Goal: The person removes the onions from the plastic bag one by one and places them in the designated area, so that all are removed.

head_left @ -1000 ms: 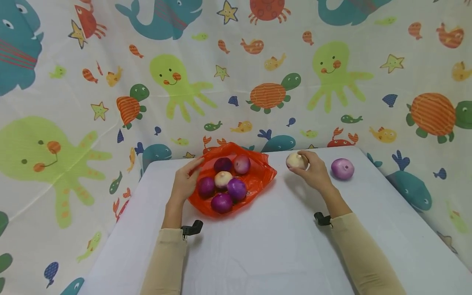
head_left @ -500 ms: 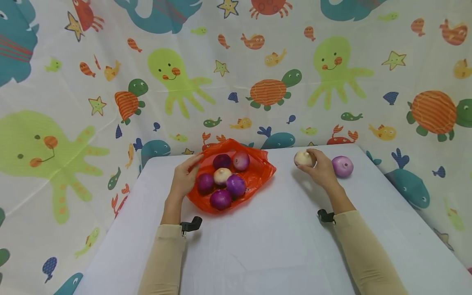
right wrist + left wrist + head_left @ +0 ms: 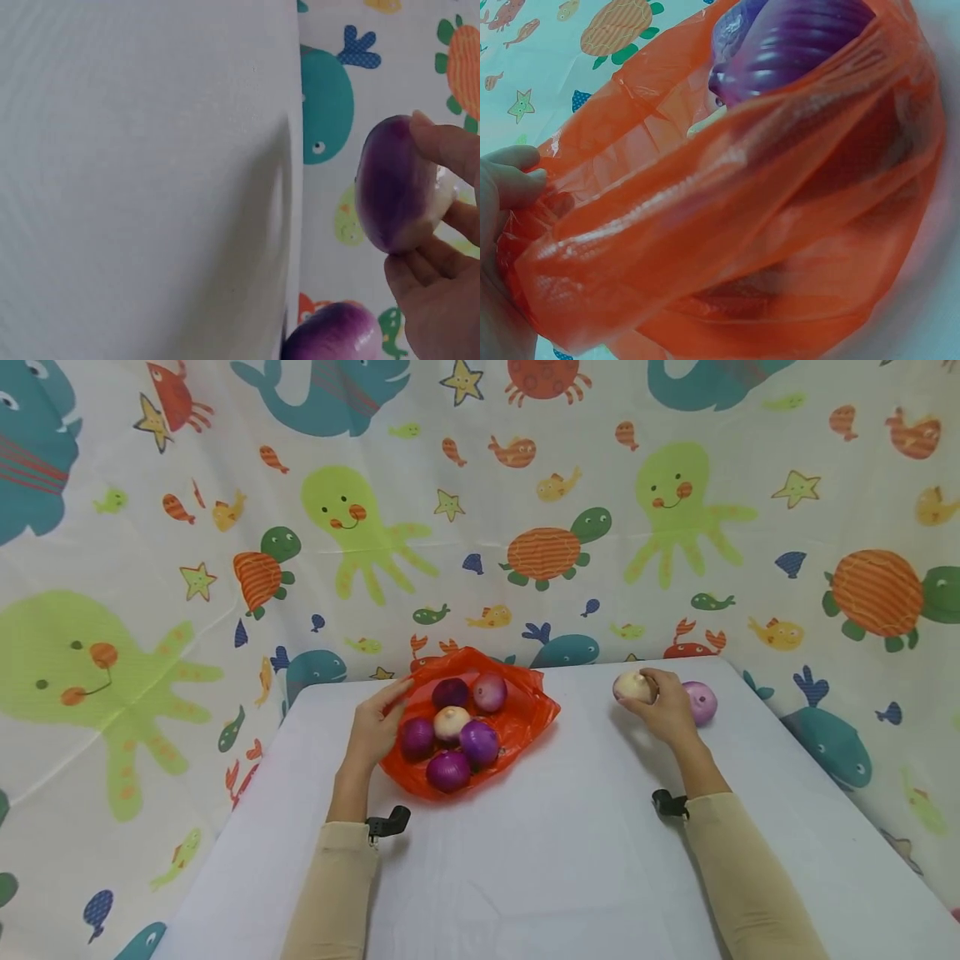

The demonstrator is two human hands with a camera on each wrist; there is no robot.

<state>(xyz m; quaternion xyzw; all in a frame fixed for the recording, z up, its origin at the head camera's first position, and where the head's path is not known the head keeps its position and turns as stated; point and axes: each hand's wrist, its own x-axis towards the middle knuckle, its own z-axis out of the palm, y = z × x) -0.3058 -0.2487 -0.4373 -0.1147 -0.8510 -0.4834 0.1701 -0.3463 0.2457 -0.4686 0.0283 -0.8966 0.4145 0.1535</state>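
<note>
At the left, a beige sleeve [image 3: 330, 893] led up to the left hand [image 3: 371, 731], which stood at the left rim of a red plastic bag [image 3: 528, 706]. In the left wrist view its fingers were clamped on the thin edge of the bag, whose mouth was open. Rightward inside the bag came a purple onion [image 3: 417, 739] just beside that hand, a striped onion [image 3: 448, 771] at the front, a dark onion [image 3: 450, 693] at the back, a pale-topped onion [image 3: 452, 724] in the middle, then a violet onion [image 3: 479, 742] with a pinkish onion [image 3: 490, 692] behind it.

Past the bag, across the white desk [image 3: 555, 860], was the held onion [image 3: 632, 686], pale on top and purple below, pinched between the thumb and fingers of the right hand [image 3: 670, 710]. It looked lifted, a shadow falling on the desk. In the right wrist view its long axis spanned from thumb to opposite fingers. It lay to the left of the right hand, on the bag's side, well apart from the bag and much nearer the lone onion [image 3: 702, 703]. That onion sat furthest right on the desk, partly hidden behind the right hand, clearly the nearer of the two hands.
</note>
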